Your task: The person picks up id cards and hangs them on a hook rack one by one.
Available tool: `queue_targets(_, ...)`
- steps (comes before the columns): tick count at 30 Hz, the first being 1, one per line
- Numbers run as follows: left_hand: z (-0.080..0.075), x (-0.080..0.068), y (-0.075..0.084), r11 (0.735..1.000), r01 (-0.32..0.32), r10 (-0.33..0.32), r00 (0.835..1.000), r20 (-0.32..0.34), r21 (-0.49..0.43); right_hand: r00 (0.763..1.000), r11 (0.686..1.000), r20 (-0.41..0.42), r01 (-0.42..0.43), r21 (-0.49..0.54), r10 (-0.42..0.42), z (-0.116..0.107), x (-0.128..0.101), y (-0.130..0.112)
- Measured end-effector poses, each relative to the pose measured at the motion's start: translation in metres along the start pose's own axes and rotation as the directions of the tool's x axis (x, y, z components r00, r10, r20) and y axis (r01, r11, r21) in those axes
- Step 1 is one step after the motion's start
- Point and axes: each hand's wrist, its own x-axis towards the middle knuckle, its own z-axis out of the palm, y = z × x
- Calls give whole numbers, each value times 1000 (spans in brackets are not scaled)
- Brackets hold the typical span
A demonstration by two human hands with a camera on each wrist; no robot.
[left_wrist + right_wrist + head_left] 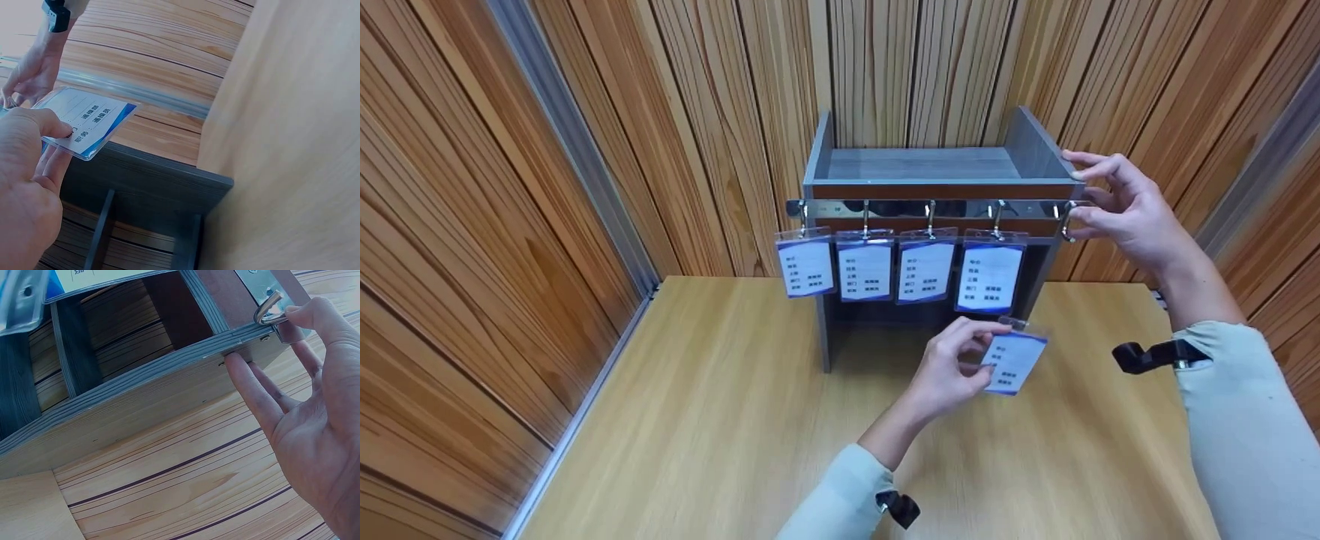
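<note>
Left hand (949, 367) pinching clear blue-edged badge (1014, 362)

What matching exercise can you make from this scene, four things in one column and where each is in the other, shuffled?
Things:
1. loose badge
2. four badges
3. end hook
4. small shelf unit

Places:
A. standing on the wooden table against the wall
B. pinched in the left hand
C. touched by the right hand
D. hanging in a row from the rail

Pairs: 1-B, 2-D, 3-C, 4-A
</note>
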Motion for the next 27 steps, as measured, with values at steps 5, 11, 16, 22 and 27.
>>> queue_targets(5,3,6,5,1000,-25,25,999,-19,17,1000,1000,-9,-4,-13,4,-1,-2,2)
queue_targets(11,5,12,11,1000,-17,18,999,-29,9,1000,1000,-10,-6,-17,6,-1,-3,3)
queue_targets(16,3,21,19,1000,-11,10,999,-48,-11,1000,1000,-4,-1,-10,1,0,-1,2)
queue_targets(22,3,34,29,1000,-25,25,997,-69,-5,1000,1000,-8,-3,-14,3,-1,0,0)
queue_targets(27,4,42,36,999,-43,44,997,-71,19,1000,1000,-8,10,-24,-10,-1,0,1)
